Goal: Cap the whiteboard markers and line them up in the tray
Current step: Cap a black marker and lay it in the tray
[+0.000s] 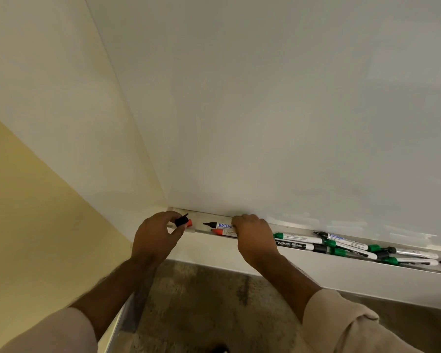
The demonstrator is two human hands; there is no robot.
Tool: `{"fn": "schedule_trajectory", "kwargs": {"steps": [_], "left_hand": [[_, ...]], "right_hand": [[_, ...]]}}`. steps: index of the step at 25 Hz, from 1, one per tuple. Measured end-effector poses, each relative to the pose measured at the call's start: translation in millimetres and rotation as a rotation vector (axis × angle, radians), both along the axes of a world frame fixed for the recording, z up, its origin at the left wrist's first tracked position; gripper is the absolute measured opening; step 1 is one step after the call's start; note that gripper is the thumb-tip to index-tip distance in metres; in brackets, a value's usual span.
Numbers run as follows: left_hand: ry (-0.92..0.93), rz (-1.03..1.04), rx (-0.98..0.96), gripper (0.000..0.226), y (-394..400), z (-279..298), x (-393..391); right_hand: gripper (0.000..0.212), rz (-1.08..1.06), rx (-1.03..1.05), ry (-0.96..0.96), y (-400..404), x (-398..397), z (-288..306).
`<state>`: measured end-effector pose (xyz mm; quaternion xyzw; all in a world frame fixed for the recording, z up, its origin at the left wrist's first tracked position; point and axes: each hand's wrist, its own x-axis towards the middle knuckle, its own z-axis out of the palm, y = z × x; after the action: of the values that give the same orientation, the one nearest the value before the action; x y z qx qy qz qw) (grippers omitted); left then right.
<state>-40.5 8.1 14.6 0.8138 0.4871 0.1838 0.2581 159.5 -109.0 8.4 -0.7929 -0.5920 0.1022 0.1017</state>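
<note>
A metal tray (285, 226) runs along the bottom of the whiteboard. At its left end my left hand (154, 238) pinches a black cap (181, 220), with a red cap (189, 222) right beside it. My right hand (252, 236) grips the barrels of two uncapped markers lying in the tray: a black-tipped one (215, 224) and a red-tipped one (220, 232), tips pointing left toward the caps. Further right lie several markers (341, 244) with green and black caps, jumbled and overlapping.
The whiteboard (290, 110) fills the upper view, and a cream wall (36, 174) meets it at the left corner. Below the tray a white ledge (341, 273) runs along, with speckled floor (201, 301) beneath it.
</note>
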Motion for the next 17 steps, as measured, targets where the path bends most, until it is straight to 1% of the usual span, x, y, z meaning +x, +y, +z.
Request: {"fn": "schedule_trajectory", "kwargs": {"steps": [4, 6, 9, 13, 17], "left_hand": [[-0.069, -0.028, -0.048, 0.020, -5, 8, 3], [-0.120, -0.043, -0.053, 0.023, -8, 19, 7], [-0.198, -0.089, -0.046, 0.024, -17, 44, 16], [-0.342, -0.111, -0.083, 0.026, -31, 91, 37], [-0.409, -0.159, 0.049, 0.029, -48, 142, 61]], "right_hand": [[0.014, -0.017, 0.094, -0.010, -10, 7, 11], [0.016, -0.024, 0.149, -0.045, -17, 12, 22], [0.017, -0.039, 0.254, -0.110, -31, 20, 47], [0.012, -0.029, 0.369, -0.059, -54, 38, 92], [0.021, 0.038, 0.547, 0.003, -77, 68, 149]]}}
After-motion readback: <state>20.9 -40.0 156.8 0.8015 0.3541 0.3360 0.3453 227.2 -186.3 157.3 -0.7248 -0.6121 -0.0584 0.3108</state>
